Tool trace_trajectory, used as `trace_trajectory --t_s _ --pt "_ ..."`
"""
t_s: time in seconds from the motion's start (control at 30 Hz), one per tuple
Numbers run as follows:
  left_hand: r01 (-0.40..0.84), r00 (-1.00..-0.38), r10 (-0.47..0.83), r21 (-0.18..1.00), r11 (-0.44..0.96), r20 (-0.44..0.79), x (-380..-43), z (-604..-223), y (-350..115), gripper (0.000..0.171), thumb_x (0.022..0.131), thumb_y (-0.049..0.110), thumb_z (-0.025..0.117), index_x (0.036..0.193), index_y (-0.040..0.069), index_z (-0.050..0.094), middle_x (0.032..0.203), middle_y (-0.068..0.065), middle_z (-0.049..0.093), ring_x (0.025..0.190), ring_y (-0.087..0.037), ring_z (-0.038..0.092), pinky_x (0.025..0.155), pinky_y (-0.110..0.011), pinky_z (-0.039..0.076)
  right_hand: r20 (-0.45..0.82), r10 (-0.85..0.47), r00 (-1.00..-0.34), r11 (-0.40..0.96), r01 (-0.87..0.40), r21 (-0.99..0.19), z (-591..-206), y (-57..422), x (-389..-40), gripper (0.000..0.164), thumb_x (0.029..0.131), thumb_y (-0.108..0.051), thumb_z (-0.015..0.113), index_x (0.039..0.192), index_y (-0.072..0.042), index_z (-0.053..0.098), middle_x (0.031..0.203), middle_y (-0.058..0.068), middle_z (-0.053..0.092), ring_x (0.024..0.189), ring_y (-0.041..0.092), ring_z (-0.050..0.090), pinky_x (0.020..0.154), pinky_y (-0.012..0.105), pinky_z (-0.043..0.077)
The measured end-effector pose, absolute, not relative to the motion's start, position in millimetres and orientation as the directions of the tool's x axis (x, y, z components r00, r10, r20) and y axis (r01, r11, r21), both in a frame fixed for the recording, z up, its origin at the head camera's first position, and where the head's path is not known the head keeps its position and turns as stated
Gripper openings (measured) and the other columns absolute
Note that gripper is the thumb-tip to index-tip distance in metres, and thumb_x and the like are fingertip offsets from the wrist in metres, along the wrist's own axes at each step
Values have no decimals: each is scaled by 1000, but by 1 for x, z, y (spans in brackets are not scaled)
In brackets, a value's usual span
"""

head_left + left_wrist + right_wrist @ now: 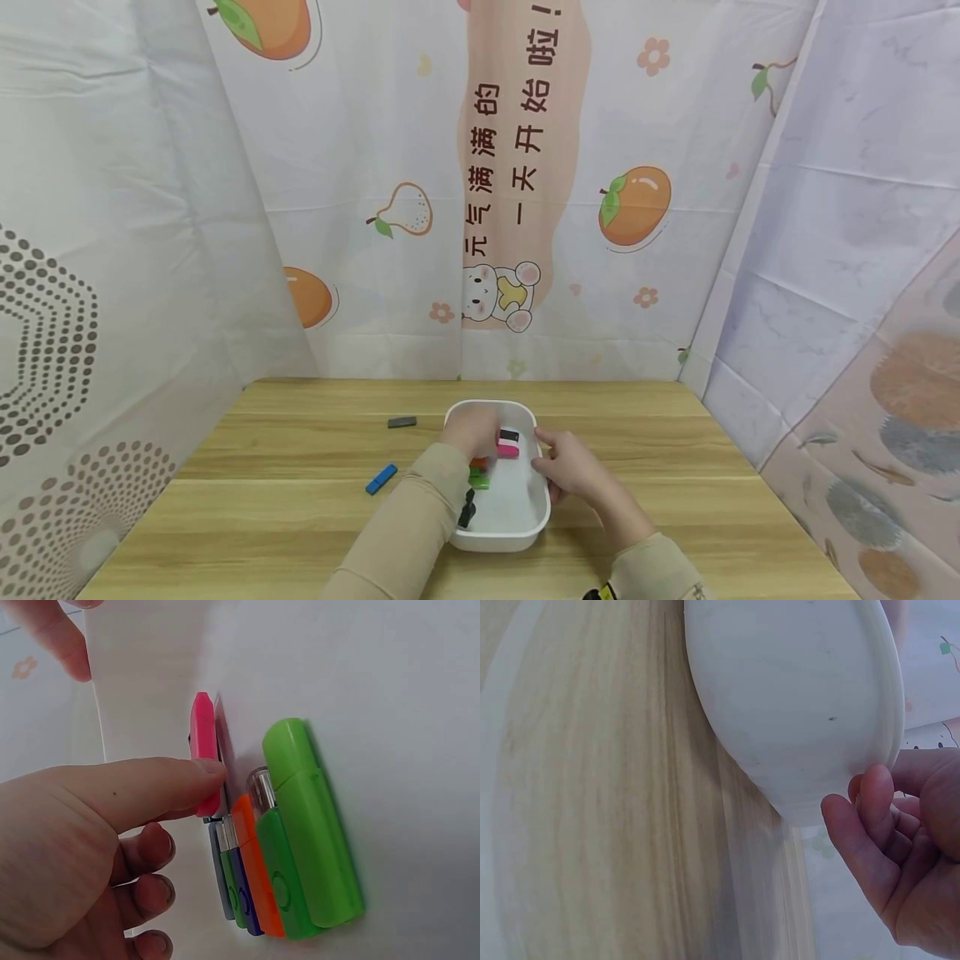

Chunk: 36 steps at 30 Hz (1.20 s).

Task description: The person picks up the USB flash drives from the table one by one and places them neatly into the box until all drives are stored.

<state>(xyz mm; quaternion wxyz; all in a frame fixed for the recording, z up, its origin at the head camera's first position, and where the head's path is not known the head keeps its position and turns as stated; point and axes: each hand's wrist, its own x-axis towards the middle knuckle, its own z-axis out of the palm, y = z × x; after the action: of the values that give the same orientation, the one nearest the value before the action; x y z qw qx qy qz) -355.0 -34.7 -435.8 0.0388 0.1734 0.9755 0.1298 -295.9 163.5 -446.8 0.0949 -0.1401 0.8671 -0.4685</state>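
Observation:
My left hand (472, 429) reaches into a white plastic box (498, 543). Its thumb lies on a pink USB flash drive (202, 724), with the index finger mostly hidden behind and the other fingers curled. Beside it, a row of flash drives stands along the wall, among them a light green one (315, 832), a darker green one (289, 881) and an orange one (259, 877). A black flash drive (467, 510) lies toward the near left corner. My right hand (573, 467) holds the box's right rim, its fingertips against the outer wall in the right wrist view.
A blue flash drive (382, 479) and a dark grey one (402, 422) lie on the wooden table (300, 517), left of the box. Printed cloth curtains (360, 275) hang behind the table and on both sides.

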Motion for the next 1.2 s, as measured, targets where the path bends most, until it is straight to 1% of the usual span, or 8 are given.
trace_trajectory --t_s 0.27,0.33,0.43,0.53,0.7,0.93,1.03,1.2 --pt "361 -931 364 162 919 9 -358 -439 -33 22 74 9 84 65 17 66 64 6 58 63 -17 53 77 -32 48 -28 -338 -941 511 -159 -845 -447 165 -296 63 96 -2 62 152 10 35 59 8 57 40 14 55 49 47 57" --pt "356 -933 360 160 921 1 -358 -439 -32 21 75 9 84 66 17 66 65 6 58 64 -17 53 78 -33 48 -30 -336 -942 511 -155 -845 -447 165 -296 63 96 -3 62 152 10 35 59 8 57 40 14 55 49 48 57" --pt "348 -935 355 176 921 -14 -357 -439 -30 19 76 10 84 69 16 68 66 6 59 64 -17 54 83 -35 49 -35 -334 -942 511 -150 -847 -447 166 -296 63 97 -3 62 153 9 35 58 8 57 40 15 55 50 50 57" --pt "348 -934 357 181 920 -16 -356 -439 -29 19 75 9 84 69 16 68 67 5 59 64 -17 54 86 -37 48 -36 -337 -941 508 -149 -848 -447 165 -297 63 97 -3 62 153 9 35 59 8 57 41 15 56 50 48 57" --pt "352 -934 357 155 923 -1 -356 -441 -29 18 75 6 81 69 15 67 69 4 59 67 -18 53 85 -35 48 -38 -340 -940 508 -149 -849 -447 165 -297 63 97 -3 62 153 9 35 59 8 57 41 15 55 49 47 57" --pt "354 -935 352 125 927 39 -359 -444 -30 16 75 8 81 71 15 67 72 4 61 69 -18 53 85 -35 49 -42 -329 -943 521 -144 -842 -447 165 -297 63 97 -3 62 153 8 36 58 8 57 41 15 56 50 48 57" --pt "354 -935 352 127 927 39 -359 -445 -30 17 75 8 81 70 15 67 71 4 61 67 -18 53 83 -35 49 -44 -326 -944 525 -142 -839 -447 164 -296 63 97 -3 63 153 7 36 59 9 57 41 15 56 50 48 57" --pt "351 -936 352 150 924 23 -359 -445 -30 16 76 7 81 72 15 67 73 4 61 69 -17 53 85 -35 49 -40 -325 -945 525 -145 -839 -447 165 -296 63 97 -3 63 153 8 36 60 9 57 41 15 55 49 47 57"
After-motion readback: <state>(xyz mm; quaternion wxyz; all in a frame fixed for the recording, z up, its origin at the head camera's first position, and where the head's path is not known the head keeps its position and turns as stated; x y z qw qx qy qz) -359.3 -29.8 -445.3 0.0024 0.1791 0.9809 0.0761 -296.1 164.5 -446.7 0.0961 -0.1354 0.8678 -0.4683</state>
